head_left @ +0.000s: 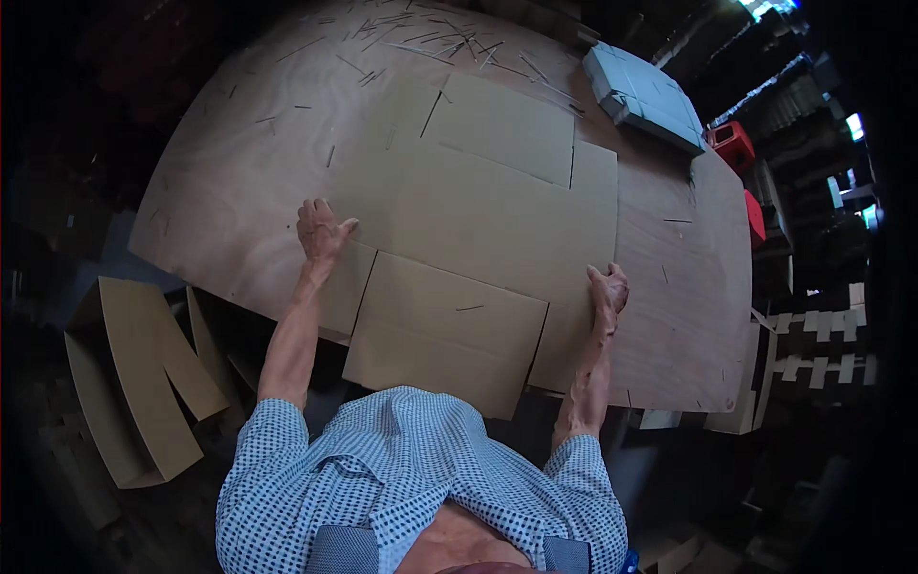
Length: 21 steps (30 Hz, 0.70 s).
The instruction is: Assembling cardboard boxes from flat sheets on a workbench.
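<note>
A flat brown cardboard box blank (488,225) with slots cut between its flaps lies on a wooden tabletop. Its near flap overhangs the table's front edge, close to my body. At the blank's left edge, my left hand (323,231) has curled fingers, with the thumb stretched over the board. My right hand (609,287) grips the opposite edge, a bit nearer to me, its thumb on top and fingers bent along the side. The undersides of the fingers are hidden. A thin dark strip of scrap (469,308) rests on the near flap.
Thin cardboard offcuts (464,43) are strewn over the far part of the wooden table (225,206). A stack of pale flat boxes (645,94) stands at the far right, with red plastic containers (732,145) beside it. An open cardboard box (143,373) sits below the table at left.
</note>
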Tool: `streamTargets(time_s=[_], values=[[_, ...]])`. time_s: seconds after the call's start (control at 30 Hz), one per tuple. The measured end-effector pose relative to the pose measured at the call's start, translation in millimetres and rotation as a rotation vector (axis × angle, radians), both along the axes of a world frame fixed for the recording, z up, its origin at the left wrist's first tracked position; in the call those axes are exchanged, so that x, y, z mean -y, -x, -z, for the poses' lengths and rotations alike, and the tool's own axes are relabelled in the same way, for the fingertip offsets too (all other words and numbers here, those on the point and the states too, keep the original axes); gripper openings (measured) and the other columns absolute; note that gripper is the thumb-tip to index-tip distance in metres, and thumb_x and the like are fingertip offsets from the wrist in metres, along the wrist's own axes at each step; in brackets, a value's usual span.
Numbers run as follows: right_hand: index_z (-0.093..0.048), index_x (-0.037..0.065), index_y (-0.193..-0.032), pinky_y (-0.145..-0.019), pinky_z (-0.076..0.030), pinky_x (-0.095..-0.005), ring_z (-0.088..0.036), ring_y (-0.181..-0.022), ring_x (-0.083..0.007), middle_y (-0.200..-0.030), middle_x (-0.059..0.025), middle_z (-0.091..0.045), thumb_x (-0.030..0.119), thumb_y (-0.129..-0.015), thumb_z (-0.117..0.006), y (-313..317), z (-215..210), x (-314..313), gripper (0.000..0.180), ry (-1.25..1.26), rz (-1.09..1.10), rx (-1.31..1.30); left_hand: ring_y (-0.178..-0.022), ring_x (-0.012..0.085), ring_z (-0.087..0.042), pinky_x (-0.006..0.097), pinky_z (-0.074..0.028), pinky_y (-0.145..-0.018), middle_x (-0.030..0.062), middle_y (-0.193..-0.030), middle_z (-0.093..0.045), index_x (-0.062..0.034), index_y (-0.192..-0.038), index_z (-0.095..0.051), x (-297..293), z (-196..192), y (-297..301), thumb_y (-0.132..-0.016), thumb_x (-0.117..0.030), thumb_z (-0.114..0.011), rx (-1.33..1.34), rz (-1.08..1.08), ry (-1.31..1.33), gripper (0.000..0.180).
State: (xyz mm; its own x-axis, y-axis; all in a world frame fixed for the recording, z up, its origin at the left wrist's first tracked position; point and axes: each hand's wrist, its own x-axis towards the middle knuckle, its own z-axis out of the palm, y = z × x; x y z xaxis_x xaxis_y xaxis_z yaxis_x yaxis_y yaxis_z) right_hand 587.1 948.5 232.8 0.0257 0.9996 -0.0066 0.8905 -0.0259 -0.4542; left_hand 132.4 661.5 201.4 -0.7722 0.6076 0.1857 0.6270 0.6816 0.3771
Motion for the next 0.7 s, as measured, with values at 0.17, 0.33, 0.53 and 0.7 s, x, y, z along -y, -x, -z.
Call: streamTargets(time_s=[0.17,0.33,0.53,0.7], values=[[-0.053,0.0,-0.139,-0.087,-0.055,-0.038,-0.071,-0.1,-0.0326,-0.121,-0.0169,-0.07,0.024,-0.087,-0.071,32,-35,16,0.06,0.041,-0.227,-0.603,-0.102,0.0427,-0.06,0.052,-0.051,-0.087,0.0208,-0.115,-0.056,-0.0019,-0.13,-0.047,-36,-41,-37,-0.086,-0.026,-0.073,0.191,0.29,-0.152,0.056],[-0.041,0.013,-0.151,-0.106,-0.045,-0.0468,-0.056,-0.127,-0.0391,-0.143,-0.0164,-0.056,0.022,-0.091,-0.07,97,-4,59,0.067,-0.045,-0.761,0.073,-0.104,0.0484,-0.06,0.052,-0.051,-0.092,0.0256,-0.131,-0.046,-0.0102,-0.14,-0.044,-74,-49,-99,-0.089,-0.021,-0.07,0.31,0.638,0.204,0.058],[-0.061,0.016,-0.133,-0.118,-0.031,-0.0516,-0.053,-0.132,-0.0323,-0.14,-0.0119,-0.057,0.02,-0.085,-0.072,66,-46,82,0.049,-0.232,-1.306,0.356,-0.126,0.0415,-0.05,0.047,-0.048,-0.105,0.0174,-0.142,-0.043,-0.0121,-0.134,-0.053,-34,-64,-54,-0.088,-0.022,-0.071,0.054,1.293,0.039,0.051],[-0.073,0.012,-0.099,-0.12,-0.029,-0.0519,-0.066,-0.11,-0.0275,-0.102,-0.0079,-0.072,0.021,-0.081,-0.073,69,-96,85,0.02,0.169,-1.608,0.807,-0.123,0.0343,-0.053,0.044,-0.049,-0.104,0.012,-0.129,-0.056,-0.0101,-0.115,-0.059,-17,-92,-28,-0.089,-0.017,-0.069,-0.337,1.55,0.127,0.028]])
